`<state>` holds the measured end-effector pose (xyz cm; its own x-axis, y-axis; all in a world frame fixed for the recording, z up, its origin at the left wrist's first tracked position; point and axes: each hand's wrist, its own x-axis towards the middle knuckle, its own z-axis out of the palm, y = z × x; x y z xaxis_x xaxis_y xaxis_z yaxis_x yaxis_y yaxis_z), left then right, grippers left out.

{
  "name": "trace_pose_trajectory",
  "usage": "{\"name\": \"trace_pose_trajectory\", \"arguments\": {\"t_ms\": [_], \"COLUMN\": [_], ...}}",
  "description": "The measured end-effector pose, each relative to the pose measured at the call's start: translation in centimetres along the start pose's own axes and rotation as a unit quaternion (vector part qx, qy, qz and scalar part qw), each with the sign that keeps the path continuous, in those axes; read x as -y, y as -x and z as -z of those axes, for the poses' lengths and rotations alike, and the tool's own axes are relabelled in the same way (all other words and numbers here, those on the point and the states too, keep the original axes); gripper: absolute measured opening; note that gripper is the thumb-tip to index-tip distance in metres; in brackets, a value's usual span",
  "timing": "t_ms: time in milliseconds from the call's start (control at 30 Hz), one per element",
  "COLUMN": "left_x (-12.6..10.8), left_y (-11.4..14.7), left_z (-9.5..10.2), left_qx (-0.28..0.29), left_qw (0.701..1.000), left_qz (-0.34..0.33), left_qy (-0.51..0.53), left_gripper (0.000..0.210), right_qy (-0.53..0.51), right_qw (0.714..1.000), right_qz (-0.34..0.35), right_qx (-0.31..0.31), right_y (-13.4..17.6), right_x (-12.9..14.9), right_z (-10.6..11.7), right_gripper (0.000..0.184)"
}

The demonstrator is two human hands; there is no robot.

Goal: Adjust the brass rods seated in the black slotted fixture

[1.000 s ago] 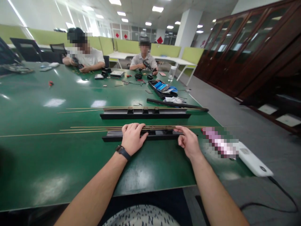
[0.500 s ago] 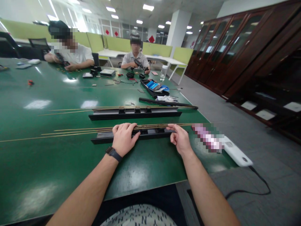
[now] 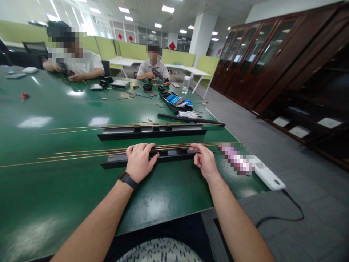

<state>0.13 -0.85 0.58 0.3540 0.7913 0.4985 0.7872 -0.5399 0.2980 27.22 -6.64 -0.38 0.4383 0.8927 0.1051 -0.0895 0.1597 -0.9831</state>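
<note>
My left hand [image 3: 140, 160] lies over the left half of a black rail [image 3: 174, 158], its fingers across the far side and the thumb on the near side, gripping it. Several thin golden rods [image 3: 89, 150] run lengthwise along this rail, pass under my left fingers and stick out far to the left. At the rail's right part, my right hand [image 3: 205, 160] is closed on the rods, with the index finger stretched along them and the other fingers curled. The undersides of both hands' fingers are hidden.
A second black rail [image 3: 152, 134] with golden rods lies beyond. Behind it are a black bar [image 3: 191, 119], white gloves [image 3: 191, 114] and a black tray [image 3: 174, 103]. A white device [image 3: 268, 174] with a cable sits at the right edge. Two people work across the green table [image 3: 68, 207].
The view has shifted slightly, so everything sits a little further left. Both hands keep nearly the same place on the rail and rods.
</note>
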Motion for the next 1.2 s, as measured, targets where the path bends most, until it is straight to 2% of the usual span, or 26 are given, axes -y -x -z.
{"name": "trace_pose_trajectory", "arguments": {"t_ms": [200,500,733,1000,1200], "left_x": [0.00,-0.01,0.08,0.01,0.00], "left_y": [-0.01,-0.03,-0.02,0.00,0.07], "left_z": [0.05,0.07,-0.05,0.06,0.07], "left_qx": [-0.001,0.003,0.000,-0.001,-0.005], "left_qw": [1.000,1.000,1.000,1.000,1.000], "left_qz": [-0.004,0.001,-0.001,-0.003,-0.007], "left_qy": [-0.004,-0.003,0.000,0.001,0.000], "left_gripper": [0.033,0.033,0.033,0.033,0.032], "right_qy": [-0.007,-0.009,-0.011,-0.011,-0.022], "right_qw": [0.999,1.000,1.000,0.999,1.000], "right_qz": [0.001,-0.012,-0.001,-0.016,-0.005], "right_qx": [-0.038,0.025,-0.028,0.036,-0.015], "right_y": [-0.27,0.04,-0.15,0.18,-0.15], "right_x": [0.02,-0.01,0.16,0.16,-0.07], "right_z": [0.15,-0.12,0.00,-0.17,-0.02], "right_gripper": [0.044,0.043,0.043,0.043,0.042]}}
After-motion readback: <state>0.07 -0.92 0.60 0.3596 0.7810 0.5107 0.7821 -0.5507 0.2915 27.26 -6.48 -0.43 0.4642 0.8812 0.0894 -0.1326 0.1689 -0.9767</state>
